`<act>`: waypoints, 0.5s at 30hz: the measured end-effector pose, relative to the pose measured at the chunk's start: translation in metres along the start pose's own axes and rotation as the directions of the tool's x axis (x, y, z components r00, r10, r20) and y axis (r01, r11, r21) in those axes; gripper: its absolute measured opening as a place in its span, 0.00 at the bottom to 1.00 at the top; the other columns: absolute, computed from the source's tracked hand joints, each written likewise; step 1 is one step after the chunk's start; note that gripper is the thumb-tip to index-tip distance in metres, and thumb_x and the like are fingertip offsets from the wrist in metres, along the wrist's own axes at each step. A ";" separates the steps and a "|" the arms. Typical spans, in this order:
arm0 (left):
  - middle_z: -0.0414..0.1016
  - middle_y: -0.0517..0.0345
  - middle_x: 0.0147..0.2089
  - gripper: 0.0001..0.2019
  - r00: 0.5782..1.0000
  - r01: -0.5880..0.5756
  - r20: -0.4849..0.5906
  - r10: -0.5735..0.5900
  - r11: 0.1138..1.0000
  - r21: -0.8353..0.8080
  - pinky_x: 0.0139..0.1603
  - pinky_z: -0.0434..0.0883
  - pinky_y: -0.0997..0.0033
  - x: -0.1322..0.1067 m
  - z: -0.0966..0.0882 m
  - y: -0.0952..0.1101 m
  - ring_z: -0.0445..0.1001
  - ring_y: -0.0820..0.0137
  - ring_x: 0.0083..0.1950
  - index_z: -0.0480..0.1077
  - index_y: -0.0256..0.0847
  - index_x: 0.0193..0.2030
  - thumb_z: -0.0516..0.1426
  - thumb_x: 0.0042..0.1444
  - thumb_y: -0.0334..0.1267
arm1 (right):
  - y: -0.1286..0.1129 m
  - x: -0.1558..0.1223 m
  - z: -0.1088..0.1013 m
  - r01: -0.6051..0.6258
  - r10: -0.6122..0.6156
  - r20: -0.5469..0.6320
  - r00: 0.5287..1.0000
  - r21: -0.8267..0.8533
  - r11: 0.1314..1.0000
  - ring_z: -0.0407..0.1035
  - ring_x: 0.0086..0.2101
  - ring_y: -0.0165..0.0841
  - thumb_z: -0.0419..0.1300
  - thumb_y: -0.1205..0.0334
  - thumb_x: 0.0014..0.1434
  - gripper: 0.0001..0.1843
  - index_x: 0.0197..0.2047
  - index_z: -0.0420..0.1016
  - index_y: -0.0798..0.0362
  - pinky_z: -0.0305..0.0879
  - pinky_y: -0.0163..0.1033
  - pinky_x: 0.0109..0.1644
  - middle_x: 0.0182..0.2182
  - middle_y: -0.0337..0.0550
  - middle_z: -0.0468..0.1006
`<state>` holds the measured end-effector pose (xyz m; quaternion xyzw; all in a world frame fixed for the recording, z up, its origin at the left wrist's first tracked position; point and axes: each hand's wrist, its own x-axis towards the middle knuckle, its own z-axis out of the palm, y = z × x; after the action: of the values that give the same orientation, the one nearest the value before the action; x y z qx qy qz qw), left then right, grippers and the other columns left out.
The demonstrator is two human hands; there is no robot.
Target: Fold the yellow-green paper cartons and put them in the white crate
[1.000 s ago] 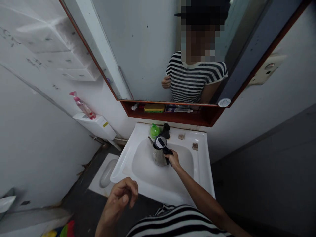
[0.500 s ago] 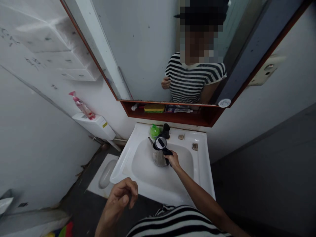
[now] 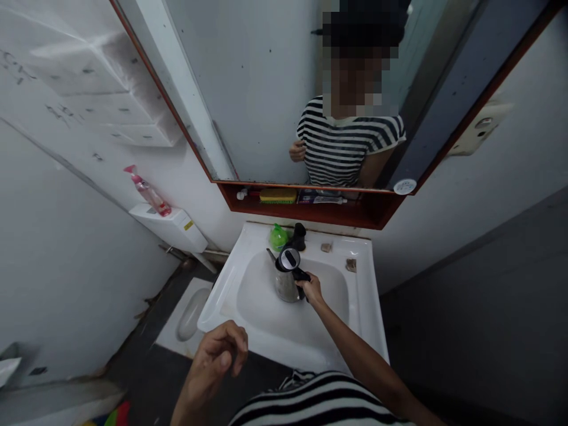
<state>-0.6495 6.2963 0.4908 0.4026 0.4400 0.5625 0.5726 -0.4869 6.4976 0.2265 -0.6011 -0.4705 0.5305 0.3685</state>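
Note:
A steel kettle (image 3: 286, 287) with a black handle is in the white sink basin (image 3: 252, 296), its thin spout pointing left. My right hand (image 3: 312, 288) is wrapped round the kettle's handle. The silver lid with a black centre sits at the kettle's top; whether it is fully closed I cannot tell. Behind it stands a black faucet (image 3: 299, 235), partly hidden by the kettle. My left hand (image 3: 217, 355) hangs in front of the sink's left front corner, holding nothing, its fingers loosely curled and apart from the thumb.
A green container (image 3: 278, 236) stands on the sink's back ledge. Above are a wood-framed mirror (image 3: 248, 106) and a shelf (image 3: 355, 213) holding a yellow brush (image 3: 277, 196). At left are a pink pump bottle (image 3: 151, 192) on a cistern (image 3: 177, 228) and a squat toilet (image 3: 189, 313).
Almost nothing differs. The view has shifted very slightly; both hands and the kettle keep their places.

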 end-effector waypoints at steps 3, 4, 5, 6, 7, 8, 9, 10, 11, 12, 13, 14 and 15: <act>0.57 0.64 0.22 0.19 1.000 -0.003 0.005 0.003 1.000 -0.002 0.25 0.51 0.74 0.001 0.001 0.000 0.54 0.77 0.23 0.70 0.39 0.32 0.60 0.53 0.55 | -0.001 -0.001 0.000 -0.011 0.011 -0.001 1.000 0.015 1.000 0.66 0.25 0.34 0.59 0.53 0.37 0.12 0.24 0.71 0.52 0.58 0.35 0.28 0.18 0.35 0.70; 0.57 0.64 0.22 0.18 1.000 -0.006 0.024 0.006 1.000 -0.003 0.25 0.51 0.74 0.001 0.001 0.000 0.54 0.77 0.23 0.70 0.39 0.33 0.60 0.53 0.55 | -0.001 -0.001 0.000 -0.015 0.015 -0.001 1.000 0.019 1.000 0.66 0.25 0.34 0.59 0.53 0.37 0.12 0.24 0.72 0.53 0.58 0.35 0.28 0.18 0.35 0.70; 0.57 0.64 0.22 0.18 0.999 -0.009 0.038 0.009 1.000 -0.004 0.25 0.51 0.75 0.001 0.001 0.000 0.54 0.77 0.23 0.70 0.39 0.33 0.59 0.54 0.54 | -0.001 -0.001 0.000 -0.018 0.018 -0.001 1.000 0.022 1.000 0.66 0.25 0.34 0.59 0.53 0.37 0.12 0.24 0.72 0.53 0.58 0.35 0.29 0.18 0.35 0.71; 0.58 0.64 0.22 0.18 0.999 -0.012 0.044 0.012 1.000 -0.006 0.25 0.51 0.75 0.001 0.001 -0.001 0.54 0.77 0.23 0.70 0.39 0.34 0.59 0.54 0.54 | -0.001 -0.001 0.000 -0.020 0.020 -0.001 1.000 0.025 0.999 0.66 0.25 0.34 0.59 0.54 0.37 0.12 0.24 0.72 0.53 0.58 0.35 0.29 0.18 0.35 0.71; 0.58 0.64 0.22 0.18 0.999 -0.013 0.041 0.014 1.000 -0.007 0.25 0.51 0.75 0.001 0.000 -0.001 0.54 0.77 0.23 0.70 0.39 0.34 0.59 0.54 0.54 | -0.001 -0.002 0.000 -0.023 0.023 -0.001 1.000 0.028 0.999 0.66 0.25 0.34 0.59 0.54 0.37 0.12 0.24 0.72 0.53 0.58 0.35 0.29 0.18 0.35 0.71; 0.58 0.64 0.22 0.18 0.999 -0.013 0.032 0.014 1.000 -0.011 0.25 0.51 0.75 0.001 0.000 -0.001 0.54 0.77 0.23 0.70 0.39 0.33 0.59 0.54 0.54 | -0.001 -0.002 0.000 -0.025 0.025 0.000 1.000 0.031 0.999 0.66 0.25 0.34 0.59 0.54 0.37 0.12 0.25 0.73 0.53 0.58 0.35 0.29 0.18 0.35 0.71; 0.58 0.64 0.22 0.18 1.000 -0.012 0.021 0.012 1.000 -0.013 0.25 0.51 0.75 0.001 0.000 -0.002 0.54 0.78 0.23 0.70 0.39 0.33 0.59 0.54 0.54 | -0.001 -0.002 0.000 -0.026 0.026 0.001 1.000 0.034 0.999 0.66 0.25 0.34 0.59 0.54 0.37 0.12 0.25 0.73 0.53 0.58 0.35 0.29 0.19 0.35 0.71; 0.58 0.64 0.22 0.18 1.000 -0.008 0.019 0.009 1.000 -0.014 0.26 0.52 0.75 0.002 -0.001 -0.002 0.54 0.78 0.23 0.70 0.39 0.34 0.59 0.55 0.54 | -0.001 -0.002 0.000 -0.028 0.028 0.002 1.000 0.036 0.999 0.66 0.25 0.34 0.59 0.54 0.37 0.12 0.25 0.73 0.53 0.58 0.35 0.29 0.19 0.35 0.72; 0.58 0.64 0.22 0.17 0.999 -0.010 0.037 0.010 1.000 -0.014 0.25 0.52 0.76 0.002 -0.002 -0.003 0.54 0.78 0.23 0.70 0.39 0.34 0.59 0.55 0.54 | 0.000 -0.002 0.000 -0.030 0.029 0.003 1.000 0.038 0.999 0.66 0.25 0.34 0.59 0.54 0.37 0.12 0.25 0.73 0.53 0.58 0.35 0.29 0.19 0.35 0.72; 0.58 0.64 0.22 0.17 0.998 -0.016 0.059 0.017 1.000 -0.015 0.25 0.52 0.76 0.003 -0.003 -0.004 0.54 0.78 0.23 0.70 0.40 0.35 0.59 0.55 0.54 | 0.000 -0.002 0.000 -0.031 0.031 0.004 1.000 0.040 0.999 0.66 0.25 0.34 0.60 0.54 0.36 0.12 0.25 0.73 0.53 0.58 0.35 0.29 0.19 0.35 0.72; 0.58 0.64 0.22 0.17 0.996 -0.025 0.083 0.027 1.000 -0.016 0.25 0.52 0.76 0.003 -0.004 -0.005 0.54 0.78 0.23 0.70 0.40 0.35 0.58 0.56 0.53 | 0.001 -0.001 0.000 -0.032 0.032 0.005 0.999 0.042 0.999 0.66 0.25 0.34 0.60 0.54 0.36 0.12 0.25 0.73 0.53 0.58 0.35 0.29 0.19 0.35 0.72; 0.58 0.64 0.22 0.16 0.994 -0.037 0.103 0.039 0.999 -0.017 0.25 0.52 0.76 0.004 -0.005 -0.006 0.55 0.77 0.23 0.70 0.40 0.36 0.58 0.57 0.53 | 0.001 -0.001 0.000 -0.033 0.033 0.006 0.999 0.044 0.998 0.66 0.25 0.34 0.60 0.54 0.36 0.12 0.25 0.73 0.53 0.58 0.35 0.29 0.19 0.35 0.72; 0.58 0.64 0.22 0.16 0.991 -0.049 0.120 0.051 0.999 -0.016 0.25 0.52 0.76 0.004 -0.007 -0.007 0.55 0.77 0.24 0.70 0.40 0.36 0.57 0.57 0.53 | 0.002 -0.001 0.000 -0.033 0.033 0.007 0.999 0.046 0.998 0.66 0.26 0.33 0.60 0.55 0.36 0.12 0.25 0.73 0.53 0.58 0.35 0.29 0.19 0.35 0.71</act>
<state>-0.6538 6.2998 0.4818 0.4430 0.3906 0.5542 0.5866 -0.4865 6.4960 0.2247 -0.5985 -0.4493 0.5493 0.3718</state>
